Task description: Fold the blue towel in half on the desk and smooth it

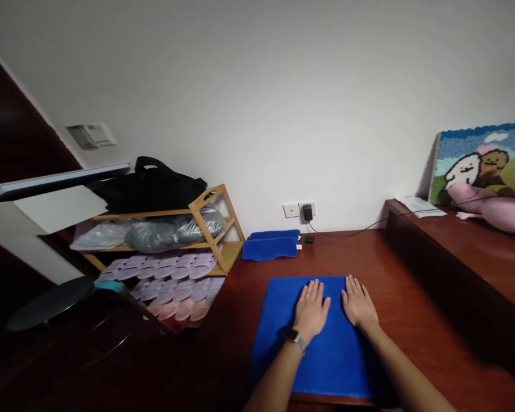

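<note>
The rectangular blue cloth (332,366) lies spread on the reddish-brown wooden tabletop (420,297); left hand (311,309) on it, right hand (360,304) across its right edge, both grips flat, empty. It looks light, soft; pinch its corners.

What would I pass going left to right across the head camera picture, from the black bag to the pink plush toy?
Black bag → folded blue cloths → left hand → right hand → paper → pink plush toy.
</note>
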{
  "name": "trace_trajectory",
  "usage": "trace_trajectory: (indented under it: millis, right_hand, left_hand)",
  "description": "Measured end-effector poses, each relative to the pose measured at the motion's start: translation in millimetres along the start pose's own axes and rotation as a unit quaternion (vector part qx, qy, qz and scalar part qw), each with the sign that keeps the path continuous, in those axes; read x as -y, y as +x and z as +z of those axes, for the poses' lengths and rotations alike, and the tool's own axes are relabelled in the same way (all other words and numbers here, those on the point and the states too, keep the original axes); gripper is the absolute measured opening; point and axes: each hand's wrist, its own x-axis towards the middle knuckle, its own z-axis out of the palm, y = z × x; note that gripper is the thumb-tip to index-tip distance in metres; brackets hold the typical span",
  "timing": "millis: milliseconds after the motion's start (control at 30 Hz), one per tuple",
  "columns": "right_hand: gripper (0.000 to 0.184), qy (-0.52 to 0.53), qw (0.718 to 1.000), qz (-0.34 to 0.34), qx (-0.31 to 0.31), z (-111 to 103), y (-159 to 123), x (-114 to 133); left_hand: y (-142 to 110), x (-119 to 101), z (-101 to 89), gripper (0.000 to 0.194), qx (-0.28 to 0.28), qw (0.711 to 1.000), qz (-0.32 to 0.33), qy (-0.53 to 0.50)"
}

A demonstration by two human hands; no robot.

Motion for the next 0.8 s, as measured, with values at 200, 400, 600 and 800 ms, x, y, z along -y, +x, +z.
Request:
trace_trajectory:
  millis: [200, 400, 600, 800]
  right_hand:
    - [0.068, -0.025, 1.0, -0.005, 0.006, 0, 0, -1]
    - [0.069, -0.006, 1.0, 0.0, -0.006, 2, 1, -2]
    - [0.069, -0.001, 1.0, 0.0, -0.01, 7, 2, -2]
    - [0.069, -0.006, 1.0, 0.002, -0.009, 9, 3, -2]
  left_hand:
    - [36, -21, 28.5, 0.067, 0.028, 0.999, 0.012, -0.032]
    - [7, 82, -7.3, 0.072, 0.054, 0.994, -0.097, 0.009]
    - [-13, 136, -21.6, 0.076, 0.048, 0.988, -0.14, 0.03]
    - [-12, 135, -19.0, 0.076, 0.06, 0.988, -0.139, 0.029]
